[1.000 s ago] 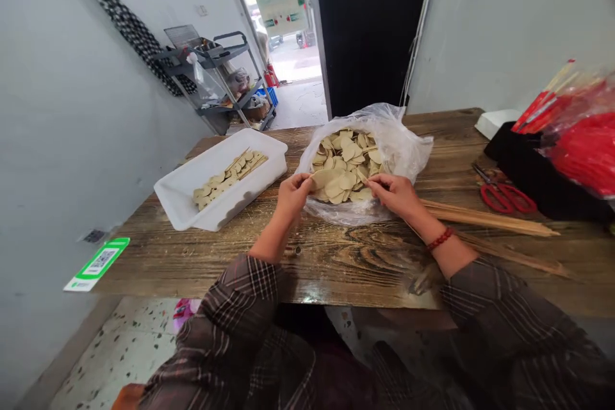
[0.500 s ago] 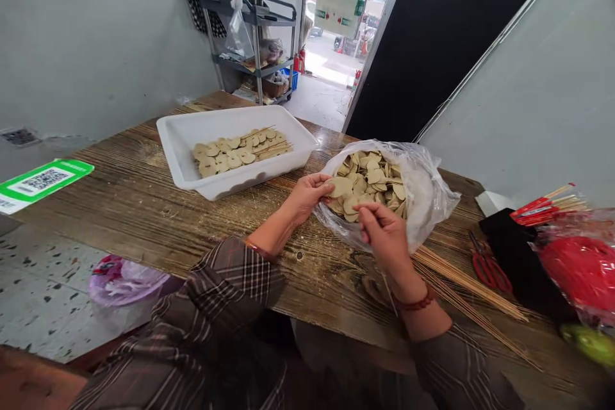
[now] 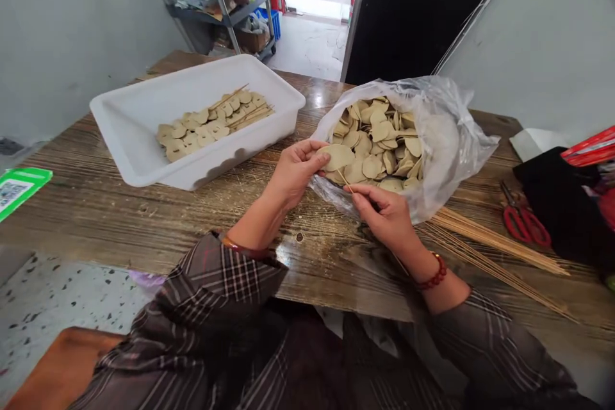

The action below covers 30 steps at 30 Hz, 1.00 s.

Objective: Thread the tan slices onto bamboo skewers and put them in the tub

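My left hand point(image 3: 298, 170) pinches a thin beige round slice point(image 3: 338, 157) at the near left rim of a clear plastic bag point(image 3: 444, 147). Many similar slices point(image 3: 379, 131) fill the bag. Between the fingers of my right hand point(image 3: 384, 211) is a thin wooden skewer point(image 3: 344, 180), its tip against or very near the held slice. Left of the bag stands a white plastic tub point(image 3: 144, 99) with skewered slices point(image 3: 196, 131) lying inside. Loose long skewers point(image 3: 500, 243) lie on the table, right of my right hand.
Red-handled scissors point(image 3: 526, 224) lie at the right beside a black box point(image 3: 552, 205). A green and white code card point(image 3: 24, 189) is at the left table edge. A wheeled shelf point(image 3: 225, 13) stands behind the wooden table point(image 3: 158, 230).
The view has tilted down and moved closer. My right hand has brought the skewer up to the slice. My left hand still pinches the slice.
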### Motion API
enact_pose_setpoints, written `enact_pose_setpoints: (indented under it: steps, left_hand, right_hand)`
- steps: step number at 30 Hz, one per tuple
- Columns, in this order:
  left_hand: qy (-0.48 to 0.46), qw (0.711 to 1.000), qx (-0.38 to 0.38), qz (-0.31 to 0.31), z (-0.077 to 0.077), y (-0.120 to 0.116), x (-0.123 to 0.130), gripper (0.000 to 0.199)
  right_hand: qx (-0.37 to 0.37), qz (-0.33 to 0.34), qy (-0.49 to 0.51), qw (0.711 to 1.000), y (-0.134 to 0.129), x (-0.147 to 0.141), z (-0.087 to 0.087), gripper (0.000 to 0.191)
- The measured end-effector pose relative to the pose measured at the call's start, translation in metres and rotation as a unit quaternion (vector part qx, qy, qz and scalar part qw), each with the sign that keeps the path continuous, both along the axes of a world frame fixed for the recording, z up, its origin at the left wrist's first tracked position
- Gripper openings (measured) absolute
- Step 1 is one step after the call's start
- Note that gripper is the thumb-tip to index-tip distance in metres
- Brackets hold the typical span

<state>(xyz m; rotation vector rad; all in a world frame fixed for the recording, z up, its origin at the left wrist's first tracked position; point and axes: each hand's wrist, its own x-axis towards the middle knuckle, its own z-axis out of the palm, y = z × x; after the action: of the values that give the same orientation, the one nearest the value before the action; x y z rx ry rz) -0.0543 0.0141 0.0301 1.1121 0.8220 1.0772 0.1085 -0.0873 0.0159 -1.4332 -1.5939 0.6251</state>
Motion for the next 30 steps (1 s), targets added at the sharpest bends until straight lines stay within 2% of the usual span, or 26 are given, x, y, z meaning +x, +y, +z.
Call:
enact_pose_setpoints:
  steps: [7, 22, 30]
  left_hand:
    - [0.02, 1.0, 0.007, 0.003, 0.0009, -0.0032, 0.0004, 0.022]
    - [-0.03, 0.999, -0.01, -0.014, 0.0055, -0.0082, 0.0001, 0.026]
    - [-0.004, 0.999, 0.036, -0.005, 0.0043, -0.0085, 0.0004, 0.02]
  right_hand:
    - [-0.008, 0.0, 0.011, 1.0, -0.0001, -0.0011, 0.0005, 0.026]
    - [0.02, -0.005, 0.0, 1.0, 0.002, 0.0004, -0.0064, 0.026]
    - [0.018, -0.012, -0.007, 1.0, 0.003, 0.0003, -0.0078, 0.028]
